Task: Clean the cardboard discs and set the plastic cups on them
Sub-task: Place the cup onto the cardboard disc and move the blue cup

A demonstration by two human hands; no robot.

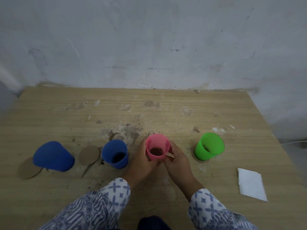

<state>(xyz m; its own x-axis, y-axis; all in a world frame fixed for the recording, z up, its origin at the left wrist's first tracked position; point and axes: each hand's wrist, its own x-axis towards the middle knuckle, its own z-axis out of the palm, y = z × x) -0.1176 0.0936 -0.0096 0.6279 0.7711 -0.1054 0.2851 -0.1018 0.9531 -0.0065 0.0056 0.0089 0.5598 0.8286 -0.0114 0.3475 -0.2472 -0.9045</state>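
A pink cup [157, 147] stands upright at the middle of the wooden table [182, 103]. My left hand [141, 161] wraps its left side and my right hand [177, 161] curls round its right side; what is under it is hidden. To the right a green cup [209, 146] stands on a cardboard disc [198, 158] that peeks out below it. Left of my hands stands a blue cup [115, 153], with a bare cardboard disc [88, 154] beside it. Farther left another blue cup [53, 156], mouth down, partly covers a third cardboard disc [28, 168].
A folded white tissue [251, 185] lies near the table's right edge. Stains and crumbs mark the table's middle. A scuffed white wall [149, 39] rises right behind the table. The table ends at the right, close beyond the green cup.
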